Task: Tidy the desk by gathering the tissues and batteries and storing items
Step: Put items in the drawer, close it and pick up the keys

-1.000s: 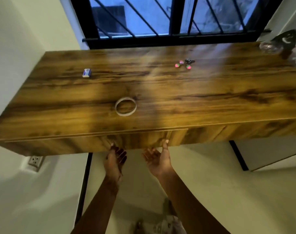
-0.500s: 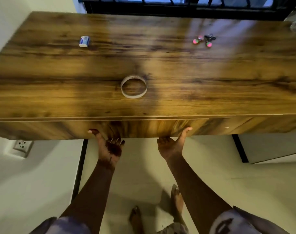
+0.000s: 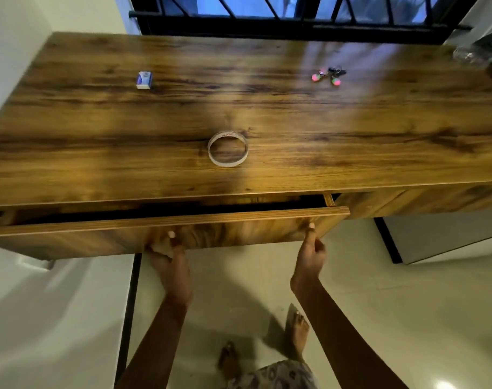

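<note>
The wooden desk [image 3: 267, 102] spans the view. Its wide drawer [image 3: 239, 217] stands pulled out a little, showing a dark gap behind the front panel; the inside is hidden. My left hand [image 3: 170, 262] grips the bottom edge of the drawer front near its middle. My right hand [image 3: 309, 252] grips the same edge near the drawer's right end. On the desktop lie a thin tape ring [image 3: 228, 149] in the middle, a small blue and white box [image 3: 144, 80] at the back left, and a key bunch with pink and green balls [image 3: 329, 75] at the back right.
A black barred window [image 3: 295, 15] runs behind the desk. A clear glass object [image 3: 469, 54] sits at the far right corner. White walls stand on the left. My bare feet [image 3: 296, 332] are on the pale floor below the drawer.
Both hands went from open palms under the desk front to gripping the drawer's lower edge. The drawer has slid out toward me by a small gap.
</note>
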`<state>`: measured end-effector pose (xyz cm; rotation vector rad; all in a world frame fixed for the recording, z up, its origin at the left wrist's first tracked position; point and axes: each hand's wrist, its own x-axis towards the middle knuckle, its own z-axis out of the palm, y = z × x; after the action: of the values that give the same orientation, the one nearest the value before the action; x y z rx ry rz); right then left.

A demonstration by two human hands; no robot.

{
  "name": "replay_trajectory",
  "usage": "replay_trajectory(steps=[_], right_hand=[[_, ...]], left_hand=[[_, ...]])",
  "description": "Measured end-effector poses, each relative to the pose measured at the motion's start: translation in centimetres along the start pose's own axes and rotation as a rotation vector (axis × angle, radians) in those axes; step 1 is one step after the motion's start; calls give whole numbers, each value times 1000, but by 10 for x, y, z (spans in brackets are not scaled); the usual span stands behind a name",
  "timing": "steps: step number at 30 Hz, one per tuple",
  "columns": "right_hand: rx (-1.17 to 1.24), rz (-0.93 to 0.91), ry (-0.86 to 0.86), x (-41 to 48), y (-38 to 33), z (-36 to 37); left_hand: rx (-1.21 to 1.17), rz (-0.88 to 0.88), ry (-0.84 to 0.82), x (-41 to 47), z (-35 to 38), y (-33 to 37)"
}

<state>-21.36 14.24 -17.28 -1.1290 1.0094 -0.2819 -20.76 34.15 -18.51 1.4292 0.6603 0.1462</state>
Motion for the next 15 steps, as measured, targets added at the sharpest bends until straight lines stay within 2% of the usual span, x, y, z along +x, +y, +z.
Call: replay_trajectory(steps=[1,3,4,6,8,11,15], right_hand=[[-100,-268,50,-11,-4,-2],[-351,-760,-35,-28,-12,-3],[-508,-938,-119,-30,-15,-1],[-857,-1154,-239,-27,-20,7],[-1155,-1245,-292,-18,-19,14],[-1467,-1259,-300,-10,-9,15],[-1566,-1257,-263,-11,-6,8]], left_hand=[[152,220,101,-9,0,12],[412,625,161,-15,-5,26],[536,748,137,-12,-6,31],[768,852,25,0,-9,33],[962,891,-118,5,-9,33],[1200,898,-200,6,-12,30],[1272,854,-219,-1,-12,34]])
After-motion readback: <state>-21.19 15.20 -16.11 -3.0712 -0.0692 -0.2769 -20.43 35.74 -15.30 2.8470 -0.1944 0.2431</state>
